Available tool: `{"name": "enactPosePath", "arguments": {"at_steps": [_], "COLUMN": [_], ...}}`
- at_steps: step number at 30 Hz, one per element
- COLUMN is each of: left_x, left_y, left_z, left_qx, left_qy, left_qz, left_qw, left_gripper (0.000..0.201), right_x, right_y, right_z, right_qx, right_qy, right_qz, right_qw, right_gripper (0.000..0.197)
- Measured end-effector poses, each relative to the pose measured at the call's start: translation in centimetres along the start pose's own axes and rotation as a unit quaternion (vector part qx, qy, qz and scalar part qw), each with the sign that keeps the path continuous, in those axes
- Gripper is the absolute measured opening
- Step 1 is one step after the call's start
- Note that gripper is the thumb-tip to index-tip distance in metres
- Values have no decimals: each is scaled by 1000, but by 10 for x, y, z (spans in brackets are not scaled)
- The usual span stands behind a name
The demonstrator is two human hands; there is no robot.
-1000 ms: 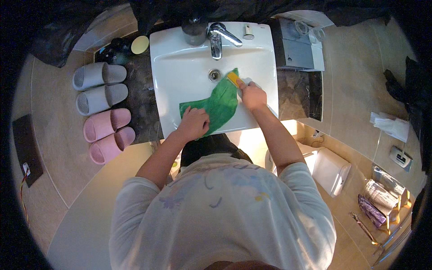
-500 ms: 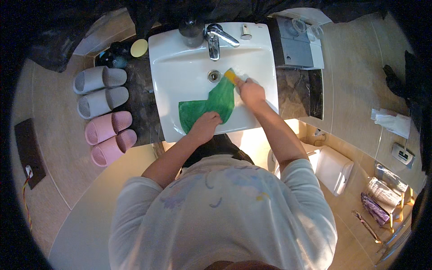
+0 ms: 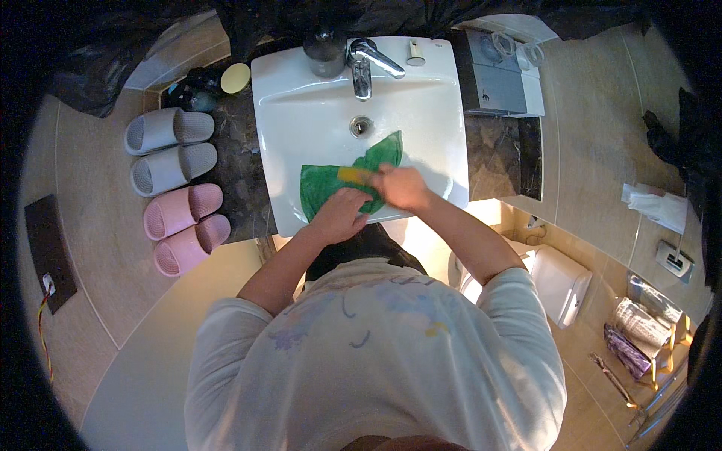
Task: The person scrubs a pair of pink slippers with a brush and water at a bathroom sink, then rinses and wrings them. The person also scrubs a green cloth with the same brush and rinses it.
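A wet-looking green cloth point(image 3: 320, 183) lies spread in the white sink point(image 3: 282, 135), its right part folded and reaching up toward the drain. At the near edge of the sink my left hand point(image 3: 342, 216) is closed on the cloth, pressing it down. My right hand point(image 3: 404, 188) grips a small yellow block point(image 3: 352, 176), blurred by motion, and holds it against the middle of the cloth. Whether the block is soap or a brush I cannot tell. Both hands are close together, the right one just beyond and to the right of the left.
A chrome faucet point(image 3: 363, 71) and a dark bottle point(image 3: 325, 56) stand behind the basin. Grey slippers point(image 3: 171, 167) and pink slippers point(image 3: 188, 234) line the left of the dark counter. A grey box point(image 3: 492, 79) sits at right, a toilet point(image 3: 556, 286) below it.
My right hand has drawn the yellow block toward me and to the left, from the cloth's far tip to its middle. The cloth's right part has shifted and bunched; my left hand stays on it.
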State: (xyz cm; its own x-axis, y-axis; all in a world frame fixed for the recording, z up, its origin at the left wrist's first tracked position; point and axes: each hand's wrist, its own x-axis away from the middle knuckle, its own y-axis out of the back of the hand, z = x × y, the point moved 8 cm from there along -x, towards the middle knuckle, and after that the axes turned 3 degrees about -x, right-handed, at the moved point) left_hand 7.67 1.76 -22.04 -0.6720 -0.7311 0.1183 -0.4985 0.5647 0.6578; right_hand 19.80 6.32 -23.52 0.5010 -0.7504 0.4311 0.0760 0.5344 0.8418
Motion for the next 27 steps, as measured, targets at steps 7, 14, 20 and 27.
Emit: {"name": "enactPosePath", "arguments": {"at_steps": [7, 14, 20, 27], "left_x": [-11, 5, 6, 9], "left_y": [-4, -13, 4, 3], "left_z": [8, 83, 53, 43], "left_qx": [-71, 313, 222, -38], "left_qy": [68, 368, 373, 233], "left_qz": [-4, -205, -32, 1], "left_qw": [995, 851, 900, 972], "left_gripper": [32, 30, 27, 14], "right_x": [10, 30, 21, 0], "right_y": [24, 22, 11, -3], "right_z": [-94, -65, -20, -8], "right_qx": [-62, -203, -210, 18], "right_qy": [-245, -238, -144, -74], "right_qz": [-85, -111, -133, -31], "right_qw": [964, 943, 958, 997], "right_gripper": [37, 39, 36, 48]}}
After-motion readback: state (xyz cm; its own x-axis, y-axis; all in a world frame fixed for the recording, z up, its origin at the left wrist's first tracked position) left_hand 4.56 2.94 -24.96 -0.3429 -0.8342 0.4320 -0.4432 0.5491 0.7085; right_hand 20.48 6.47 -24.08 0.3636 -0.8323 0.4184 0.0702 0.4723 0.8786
